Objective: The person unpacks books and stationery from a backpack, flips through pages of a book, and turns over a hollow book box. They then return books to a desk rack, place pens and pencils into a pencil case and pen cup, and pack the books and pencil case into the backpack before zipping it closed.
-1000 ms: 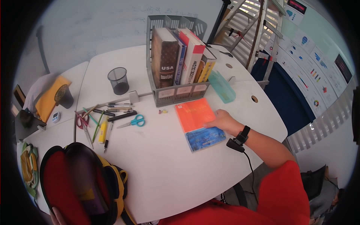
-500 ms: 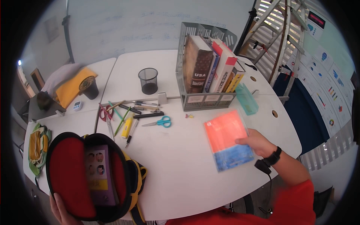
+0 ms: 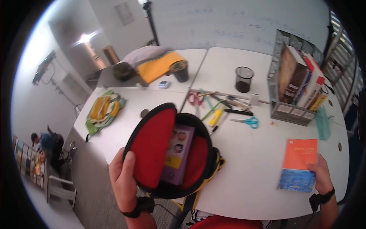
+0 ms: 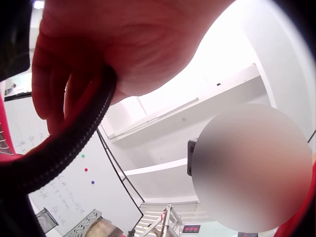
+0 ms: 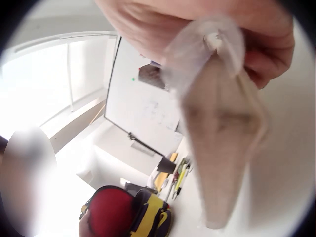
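In the head view my right hand [image 3: 322, 176] pinches the right edge of an orange and blue book [image 3: 299, 164], thumb on its cover. The right wrist view shows that book [image 5: 217, 133] edge-on under the hand [image 5: 207, 29]. My left hand [image 3: 125, 179] grips the rim of an unzipped backpack [image 3: 150, 152] with a red lining, its thumb on the near side. A purple book [image 3: 178, 154] with small face pictures stands inside the bag. In the left wrist view the fingers of my left hand [image 4: 118, 44] curl round the bag's dark edge [image 4: 74, 138].
Scissors [image 3: 251, 122], pens and a yellow highlighter [image 3: 216, 115] lie mid-table. Behind are a mesh cup [image 3: 244, 79] and a grey file rack [image 3: 292, 110] with books. A green pouch [image 3: 103, 110] lies at the left, a small plant pot [image 3: 180, 71] at the back.
The head view has swung left. The orange and blue book, flat on the table a second ago, is now held up in my right hand. More of my left hand shows at the bag, whose mouth appears raised.
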`<move>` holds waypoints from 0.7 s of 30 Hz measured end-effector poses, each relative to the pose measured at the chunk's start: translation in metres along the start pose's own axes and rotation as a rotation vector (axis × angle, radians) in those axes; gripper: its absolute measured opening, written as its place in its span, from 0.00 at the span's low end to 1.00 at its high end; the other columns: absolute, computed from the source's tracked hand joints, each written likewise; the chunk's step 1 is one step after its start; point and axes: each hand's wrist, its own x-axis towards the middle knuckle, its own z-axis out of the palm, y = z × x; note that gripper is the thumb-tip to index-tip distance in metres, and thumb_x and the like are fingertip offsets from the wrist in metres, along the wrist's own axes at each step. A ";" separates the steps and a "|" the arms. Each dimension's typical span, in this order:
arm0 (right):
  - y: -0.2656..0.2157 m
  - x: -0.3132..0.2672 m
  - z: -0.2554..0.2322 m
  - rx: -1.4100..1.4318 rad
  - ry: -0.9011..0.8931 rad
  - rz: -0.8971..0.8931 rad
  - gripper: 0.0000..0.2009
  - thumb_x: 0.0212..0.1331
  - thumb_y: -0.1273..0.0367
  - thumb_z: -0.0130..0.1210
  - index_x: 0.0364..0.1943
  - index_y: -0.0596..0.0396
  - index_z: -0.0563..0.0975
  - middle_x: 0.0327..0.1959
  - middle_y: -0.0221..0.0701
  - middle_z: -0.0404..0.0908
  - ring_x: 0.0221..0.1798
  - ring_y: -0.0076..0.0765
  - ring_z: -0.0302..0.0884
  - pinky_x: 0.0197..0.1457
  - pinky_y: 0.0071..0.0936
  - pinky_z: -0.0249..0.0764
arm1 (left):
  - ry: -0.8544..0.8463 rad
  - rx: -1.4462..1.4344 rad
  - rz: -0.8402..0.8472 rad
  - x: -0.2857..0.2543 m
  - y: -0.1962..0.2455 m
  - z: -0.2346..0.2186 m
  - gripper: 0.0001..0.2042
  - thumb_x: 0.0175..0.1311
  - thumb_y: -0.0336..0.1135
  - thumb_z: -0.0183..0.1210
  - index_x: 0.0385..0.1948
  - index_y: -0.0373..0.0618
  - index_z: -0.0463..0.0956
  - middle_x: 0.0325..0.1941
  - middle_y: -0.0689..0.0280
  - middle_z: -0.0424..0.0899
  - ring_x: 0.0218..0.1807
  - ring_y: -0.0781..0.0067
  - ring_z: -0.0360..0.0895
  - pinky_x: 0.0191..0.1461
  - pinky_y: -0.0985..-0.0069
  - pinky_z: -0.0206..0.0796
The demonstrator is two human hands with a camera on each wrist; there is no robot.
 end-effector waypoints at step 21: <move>-0.043 0.019 0.372 0.195 -0.792 0.210 0.15 0.73 0.78 0.52 0.60 0.63 0.78 0.57 0.39 0.86 0.54 0.36 0.87 0.61 0.36 0.83 | -0.205 0.139 0.105 -0.010 0.025 0.020 0.10 0.79 0.31 0.56 0.47 0.31 0.80 0.31 0.73 0.78 0.36 0.85 0.70 0.40 0.81 0.65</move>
